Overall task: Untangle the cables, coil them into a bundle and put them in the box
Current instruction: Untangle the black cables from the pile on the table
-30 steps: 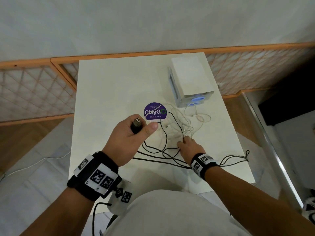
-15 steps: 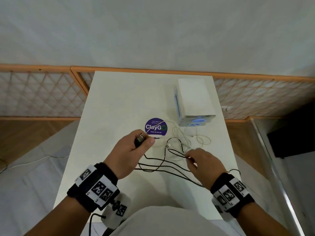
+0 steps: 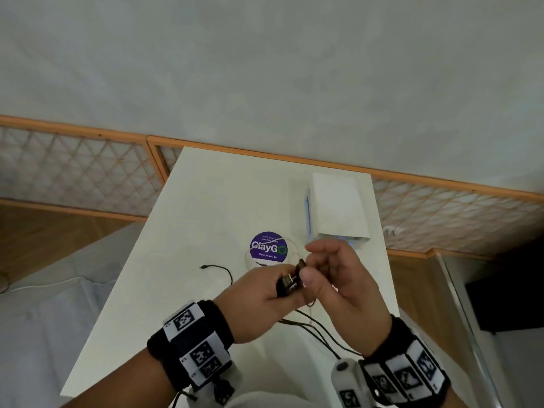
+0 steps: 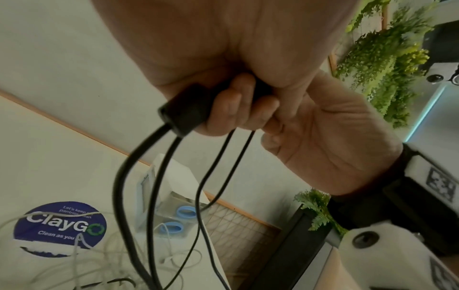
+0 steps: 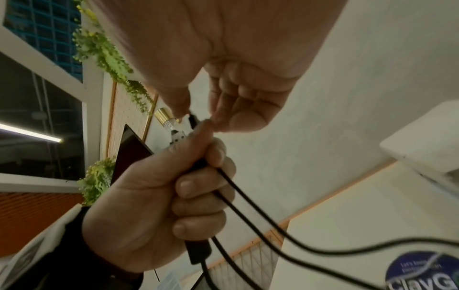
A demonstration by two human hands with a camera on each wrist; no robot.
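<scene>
Both hands are up above the desk [image 3: 206,201]. The left hand [image 3: 259,298] grips the black cable [image 4: 139,176] plug; the right hand [image 3: 344,278] pinches its other end. The box [image 3: 338,210] sits far right, near the desk's edge.

Black cable [image 4: 154,176] jacket looked smooth, slightly glossy rubbery plastic; its plug [image 3: 288,285] matt black with bare metal tip. Table [image 3: 206,207] matt, smooth white. Box [image 3: 338,207] plain white, matt. Sticker [image 3: 268,247] glossy.
</scene>
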